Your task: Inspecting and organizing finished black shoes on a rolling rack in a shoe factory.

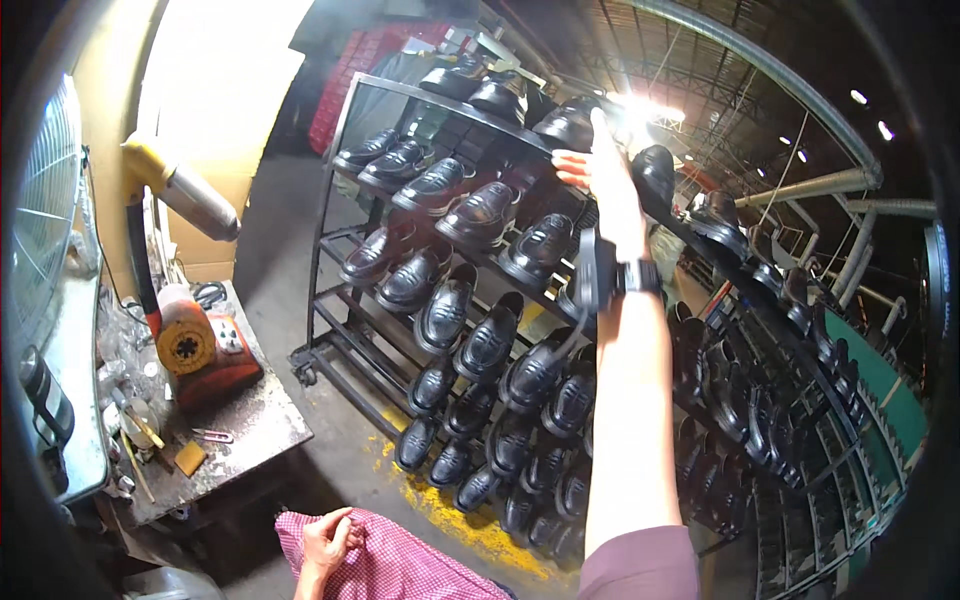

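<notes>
My right arm reaches up and away to a metal rack, and my right hand point(612, 175) is beside a black leather shoe point(567, 122) on its top level. The fingers of that hand are stretched out and apart; whether they touch the shoe I cannot tell. A dark strap device point(636, 277) circles the wrist. Low in the view, my left hand point(328, 545) is closed, its fingers curled over a pink-and-white checked cloth point(410, 565). What those fingers hold, if anything, is hidden. Many more black loafers point(447, 312) fill the tilted levels of the rack.
A wheeled rack frame point(318, 265) stands ahead, with another shoe-filled rack point(800, 440) at right. On the left are a worn workbench point(265, 425), an orange machine point(215, 350), a yellow-handled heat tool point(185, 190), a box cutter point(212, 436) and a large fan point(45, 200).
</notes>
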Tool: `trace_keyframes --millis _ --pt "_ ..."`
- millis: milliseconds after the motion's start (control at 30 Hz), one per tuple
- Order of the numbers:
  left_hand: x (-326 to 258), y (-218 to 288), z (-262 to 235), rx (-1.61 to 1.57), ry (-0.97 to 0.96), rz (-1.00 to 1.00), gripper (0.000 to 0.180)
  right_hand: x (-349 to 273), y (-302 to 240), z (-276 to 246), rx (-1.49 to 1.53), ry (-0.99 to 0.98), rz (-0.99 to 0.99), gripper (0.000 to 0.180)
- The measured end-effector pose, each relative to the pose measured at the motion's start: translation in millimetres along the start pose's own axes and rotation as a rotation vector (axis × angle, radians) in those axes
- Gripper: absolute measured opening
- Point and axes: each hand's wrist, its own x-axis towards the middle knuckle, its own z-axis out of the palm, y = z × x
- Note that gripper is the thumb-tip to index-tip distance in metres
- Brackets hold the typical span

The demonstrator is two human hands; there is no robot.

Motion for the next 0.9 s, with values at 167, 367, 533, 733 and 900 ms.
trace_keyframes --millis 167,367,533,733,900 --pt "-7 6 -1 -0.012 0.059 0.009 0.019 -35 -15 -44 -0.343 0.746 -0.080 0.085" --pt "2 8 3 -0.070 0.062 -0.026 0.018 -55 -23 -69 -0.097 0.203 -0.024 0.049" --pt "-1 8 6 -0.069 0.068 -0.008 0.019 -47 -11 -85 -0.105 0.028 -0.131 0.053" --pt "-8 21 2 -0.097 0.059 -0.084 0.019 -53 -33 -37 0.316 0.536 -0.067 0.031" --pt "-9 9 3 -0.013 0.083 -0.081 0.018 -118 -3 -1 0.431 0.284 0.106 0.047"
